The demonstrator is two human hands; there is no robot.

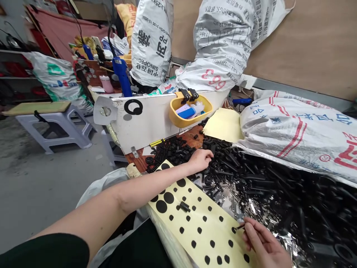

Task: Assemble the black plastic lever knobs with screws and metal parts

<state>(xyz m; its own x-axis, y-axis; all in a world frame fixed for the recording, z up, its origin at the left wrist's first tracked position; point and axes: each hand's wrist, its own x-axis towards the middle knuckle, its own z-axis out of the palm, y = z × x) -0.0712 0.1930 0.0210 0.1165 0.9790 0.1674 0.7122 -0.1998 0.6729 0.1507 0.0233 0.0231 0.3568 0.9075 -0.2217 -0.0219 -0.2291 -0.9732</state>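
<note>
My left hand [199,160] reaches across to the heap of small black plastic parts [181,150], its fingers curled at the heap's edge; what they grip, if anything, is hidden. Low on the right, my right hand [263,242] pinches a thin dark pin-like piece [240,226] between thumb and forefinger, over the sticker sheet. This pale yellow sheet [200,243] carries round and drop-shaped black stickers and lies slanted along the table's near edge. On it rests a short black cylindrical part [184,207], apart from both hands.
Small shiny metal parts [253,208] and long black handle-like pieces [301,208] cover the right side. A yellow bin [178,120] hangs on a white board [152,124]. Yellow sheets [223,124] and a full white sack [279,126] lie behind. A stool [52,124] stands left.
</note>
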